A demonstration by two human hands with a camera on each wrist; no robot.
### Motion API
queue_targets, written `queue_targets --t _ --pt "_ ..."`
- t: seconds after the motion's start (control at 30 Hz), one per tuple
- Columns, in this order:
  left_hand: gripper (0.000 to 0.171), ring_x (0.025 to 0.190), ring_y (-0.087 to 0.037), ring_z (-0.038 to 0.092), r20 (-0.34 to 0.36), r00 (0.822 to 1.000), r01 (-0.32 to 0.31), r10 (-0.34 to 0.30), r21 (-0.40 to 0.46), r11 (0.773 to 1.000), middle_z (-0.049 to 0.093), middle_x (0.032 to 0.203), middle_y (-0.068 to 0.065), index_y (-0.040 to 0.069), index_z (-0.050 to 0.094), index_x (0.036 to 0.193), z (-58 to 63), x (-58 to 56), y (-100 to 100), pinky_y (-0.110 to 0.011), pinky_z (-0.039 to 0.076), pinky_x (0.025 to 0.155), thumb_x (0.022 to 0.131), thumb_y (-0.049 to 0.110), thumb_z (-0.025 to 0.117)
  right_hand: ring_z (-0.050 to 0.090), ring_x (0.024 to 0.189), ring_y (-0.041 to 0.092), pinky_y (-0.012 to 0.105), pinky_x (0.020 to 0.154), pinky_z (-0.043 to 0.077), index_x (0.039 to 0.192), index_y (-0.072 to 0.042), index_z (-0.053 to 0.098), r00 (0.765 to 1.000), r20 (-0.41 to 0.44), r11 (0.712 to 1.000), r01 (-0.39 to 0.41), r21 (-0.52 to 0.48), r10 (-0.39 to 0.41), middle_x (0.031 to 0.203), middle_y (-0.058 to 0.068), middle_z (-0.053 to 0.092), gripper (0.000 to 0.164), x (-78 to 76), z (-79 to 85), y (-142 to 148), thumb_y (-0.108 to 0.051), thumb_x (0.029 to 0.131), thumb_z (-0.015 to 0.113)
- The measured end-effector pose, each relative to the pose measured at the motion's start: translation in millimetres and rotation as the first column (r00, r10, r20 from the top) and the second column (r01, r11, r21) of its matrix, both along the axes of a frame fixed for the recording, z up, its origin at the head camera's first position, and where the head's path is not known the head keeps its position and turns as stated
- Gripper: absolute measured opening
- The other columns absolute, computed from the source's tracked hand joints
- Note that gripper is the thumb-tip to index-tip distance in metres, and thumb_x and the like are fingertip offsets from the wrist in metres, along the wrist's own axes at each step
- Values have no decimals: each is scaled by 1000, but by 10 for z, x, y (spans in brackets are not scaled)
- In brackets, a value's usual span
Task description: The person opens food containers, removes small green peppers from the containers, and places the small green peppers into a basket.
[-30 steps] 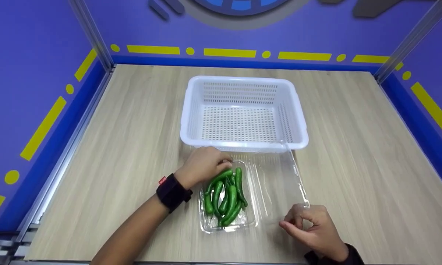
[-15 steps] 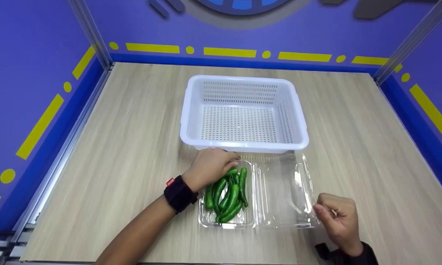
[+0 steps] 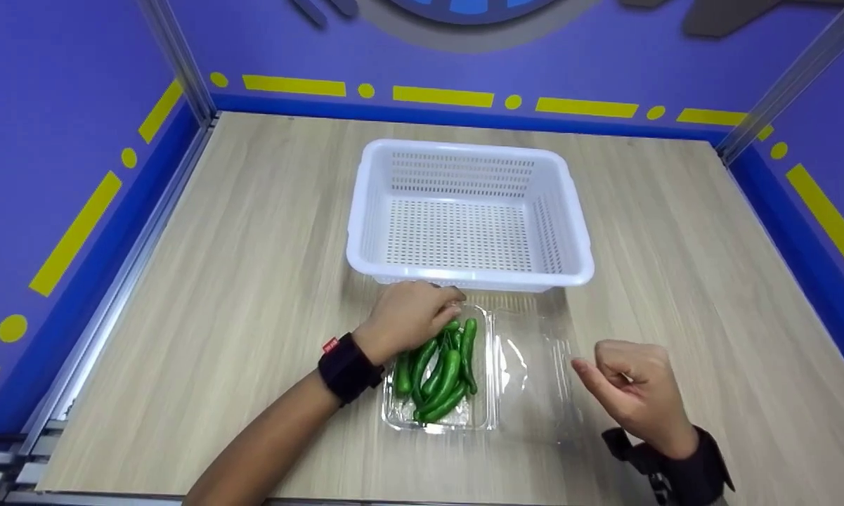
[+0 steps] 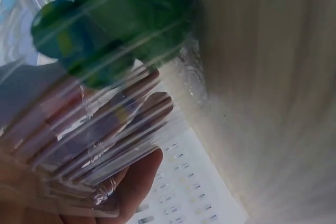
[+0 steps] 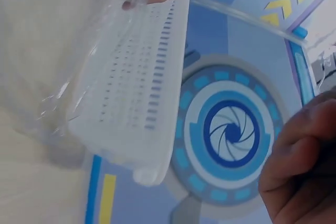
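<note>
A clear plastic clamshell container (image 3: 437, 427) lies opened out on the table, with several long green chili peppers (image 3: 446, 376) in its left half. Its transparent lid (image 3: 530, 379) spreads flat to the right. My left hand (image 3: 409, 316) grips the container's far left edge; the left wrist view shows its fingers (image 4: 142, 179) through the ribbed plastic wall. To the right of the lid, my right hand (image 3: 636, 386) hovers above the table, fingers loosely curled, holding nothing. In the right wrist view only part of that hand shows, at the lower right.
Just behind the container stands a white perforated plastic basket (image 3: 576, 232) with nothing inside. Blue panels (image 3: 450, 70) with yellow markings wall in the wooden table (image 3: 267, 225) at the back and both sides.
My right hand has swung the lid out to the right, let go of it and moved up off it. The lid has settled flatter. My left hand has stayed on the container, shifting slightly right.
</note>
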State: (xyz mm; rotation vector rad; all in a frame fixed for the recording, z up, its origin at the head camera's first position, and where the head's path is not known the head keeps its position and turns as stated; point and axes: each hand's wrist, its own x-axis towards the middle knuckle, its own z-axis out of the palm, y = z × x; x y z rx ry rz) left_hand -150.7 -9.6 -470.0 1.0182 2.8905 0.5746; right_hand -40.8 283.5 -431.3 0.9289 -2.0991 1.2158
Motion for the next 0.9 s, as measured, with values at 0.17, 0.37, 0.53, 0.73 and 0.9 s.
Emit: queue_targets --t 0.17,0.37,0.53,0.73,0.9 --pt "37 85 -17 70 44 999 -11 11 8 1000 76 100 1 23 67 130 15 24 -47 -35 55 71 100 42 59 33 56 -6 12 48 30 61 -18 38 995 87 973 -67 222 49 56 -9 37 47 -179 36 -162 0 78 78" --pt "43 101 -22 70 120 993 -16 7 76 997 74 117 -5 16 64 134 54 43 -146 -41 55 89 98 41 62 57 69 0 21 64 53 80 -24 58 969 242 864 -169 474 56 75 -17 58 22 -366 131 -405 -22 87 79" --pt "39 97 -21 69 125 992 -26 15 90 996 74 117 -5 17 65 133 60 22 -218 -40 55 89 100 37 60 66 83 6 29 75 56 91 -21 66 953 303 764 -220 607 33 89 -11 68 15 -571 240 -603 -28 87 78" --pt "32 99 -20 72 104 994 -32 22 97 995 75 117 0 18 70 127 10 -14 -277 -40 56 87 105 31 51 70 98 17 37 84 57 104 -16 74 930 368 638 -277 719 -12 105 -2 74 27 -745 385 -800 -27 81 82" --pt "32 94 -18 72 110 994 -27 16 98 995 76 114 2 20 72 124 -20 -13 -295 -39 56 84 106 34 48 71 98 23 41 85 56 106 -11 74 919 395 577 -323 750 0 104 3 75 32 -816 418 -992 -20 76 84"
